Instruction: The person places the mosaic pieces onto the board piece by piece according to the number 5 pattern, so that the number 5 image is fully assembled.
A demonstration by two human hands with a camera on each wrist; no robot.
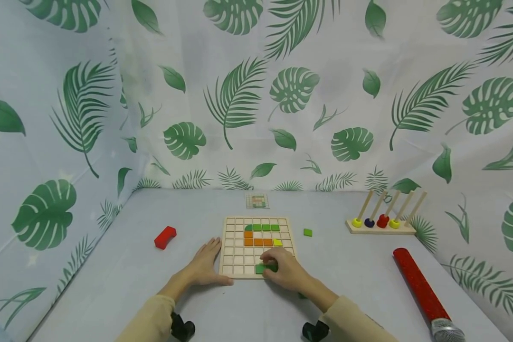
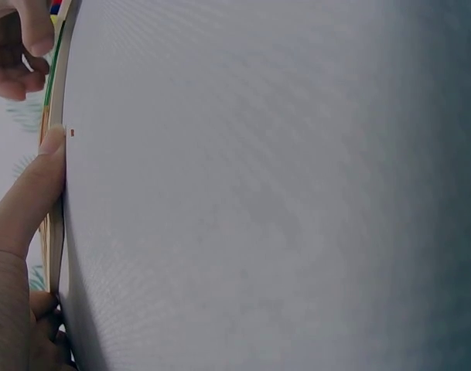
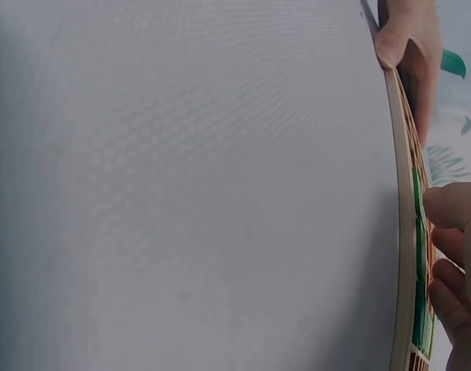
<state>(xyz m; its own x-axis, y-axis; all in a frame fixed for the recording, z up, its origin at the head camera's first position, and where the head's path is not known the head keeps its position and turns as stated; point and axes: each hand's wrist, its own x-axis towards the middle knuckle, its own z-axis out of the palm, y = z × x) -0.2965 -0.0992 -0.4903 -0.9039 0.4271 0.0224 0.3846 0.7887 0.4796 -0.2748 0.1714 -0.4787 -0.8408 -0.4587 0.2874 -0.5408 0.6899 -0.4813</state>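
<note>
A wooden grid board lies on the table. My left hand rests at its near left corner, thumb along the front edge and fingers beside the left side. Over the board's nearest row, my right hand has its fingers bent, thumb and forefinger at a green tile, partly hidden by the hand. Just left of that sits another green tile. Farther up the grid are a row of green pieces, several orange tiles and a yellow tile.
A pattern card lies behind the board. Loose green pieces lie to the right and beneath the right forearm. A red block stands left. At right are a peg stand with coloured beads and a red microphone.
</note>
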